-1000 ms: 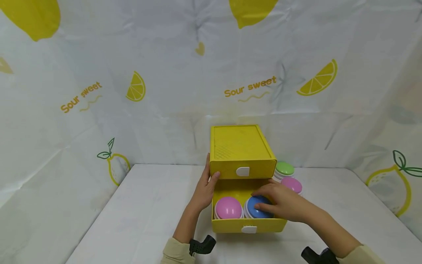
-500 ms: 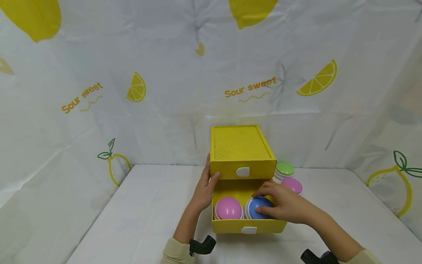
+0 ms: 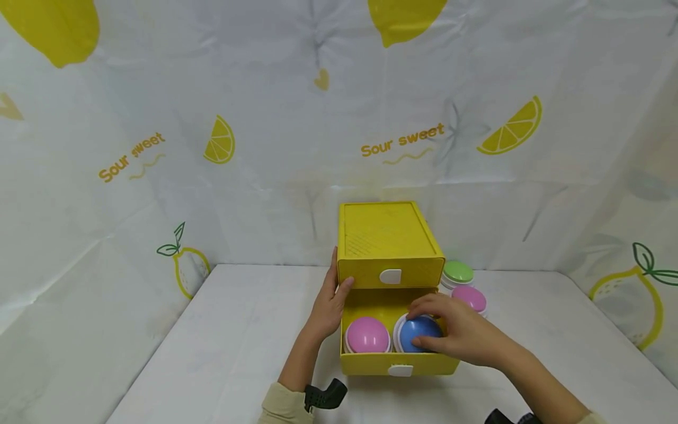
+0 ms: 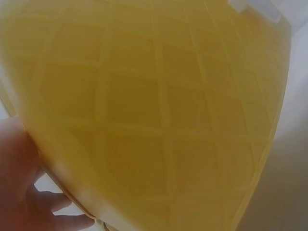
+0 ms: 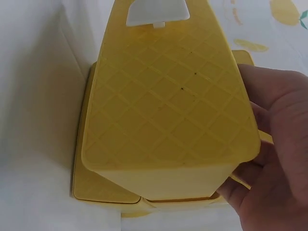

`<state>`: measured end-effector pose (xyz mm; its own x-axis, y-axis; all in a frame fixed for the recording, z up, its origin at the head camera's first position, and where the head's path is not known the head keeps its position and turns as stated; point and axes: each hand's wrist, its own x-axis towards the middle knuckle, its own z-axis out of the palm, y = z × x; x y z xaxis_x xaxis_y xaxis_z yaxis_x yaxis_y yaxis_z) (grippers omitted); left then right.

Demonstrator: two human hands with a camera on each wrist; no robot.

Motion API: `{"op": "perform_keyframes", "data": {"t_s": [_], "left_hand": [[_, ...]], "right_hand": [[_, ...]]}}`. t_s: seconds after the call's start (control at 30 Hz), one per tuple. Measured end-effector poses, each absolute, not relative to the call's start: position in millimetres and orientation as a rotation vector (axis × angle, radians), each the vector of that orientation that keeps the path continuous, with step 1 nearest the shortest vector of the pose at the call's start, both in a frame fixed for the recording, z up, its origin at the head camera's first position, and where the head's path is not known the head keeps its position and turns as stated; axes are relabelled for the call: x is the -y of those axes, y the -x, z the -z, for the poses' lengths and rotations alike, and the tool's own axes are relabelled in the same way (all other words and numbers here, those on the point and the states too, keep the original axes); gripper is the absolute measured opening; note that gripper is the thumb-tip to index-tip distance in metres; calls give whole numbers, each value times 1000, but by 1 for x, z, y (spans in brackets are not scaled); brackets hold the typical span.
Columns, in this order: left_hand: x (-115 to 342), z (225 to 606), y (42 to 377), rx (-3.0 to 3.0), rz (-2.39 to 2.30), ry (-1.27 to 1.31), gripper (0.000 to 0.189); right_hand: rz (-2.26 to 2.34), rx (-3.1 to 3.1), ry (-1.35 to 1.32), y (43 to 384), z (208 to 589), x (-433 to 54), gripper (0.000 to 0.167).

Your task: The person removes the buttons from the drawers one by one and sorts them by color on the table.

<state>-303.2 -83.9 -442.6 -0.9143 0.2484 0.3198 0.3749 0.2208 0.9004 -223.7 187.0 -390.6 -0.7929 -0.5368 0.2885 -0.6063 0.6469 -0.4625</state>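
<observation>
A yellow two-drawer box (image 3: 389, 229) stands on the table with its lower drawer (image 3: 368, 364) pulled out. My left hand (image 3: 326, 309) holds the box by its left side, thumb at the front edge of the upper drawer. Inside the lower drawer sit a pink dome with a white base (image 3: 368, 334) and, right of it, a blue dome with a white base (image 3: 420, 328). My right hand (image 3: 463, 330) grips the blue dome between thumb and fingers. Its hold is hidden in the right wrist view, where the patterned drawer front (image 5: 168, 106) blocks the dome.
Right of the box, behind my right hand, stand a green dome with a white base (image 3: 458, 271) and another pink dome (image 3: 470, 298). A lemon-print sheet (image 3: 296, 147) hangs close behind the box. White tabs (image 3: 390, 275) stick out from both drawer fronts.
The blue dome has shifted and turned slightly to the right under my right hand, baring more of its white rim on the left. My left hand keeps its place on the box.
</observation>
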Motion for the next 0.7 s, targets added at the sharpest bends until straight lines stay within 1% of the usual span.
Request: {"op": "perform_keyframes", "data": {"t_s": [0.1, 0.27, 0.43, 0.7], "left_hand": [[84, 442, 303, 2367, 1795, 603, 72], [84, 442, 302, 2370, 1793, 596, 72], [84, 442, 302, 2360, 1811, 600, 72], [84, 443, 302, 2351, 1826, 614, 72]], "right_hand": [[-867, 2721, -945, 223, 390, -187, 26], [-885, 2720, -932, 222, 388, -187, 30], [-925, 2708, -981, 223, 387, -186, 30], [-1001, 2752, -1015, 224, 385, -190, 42]]}}
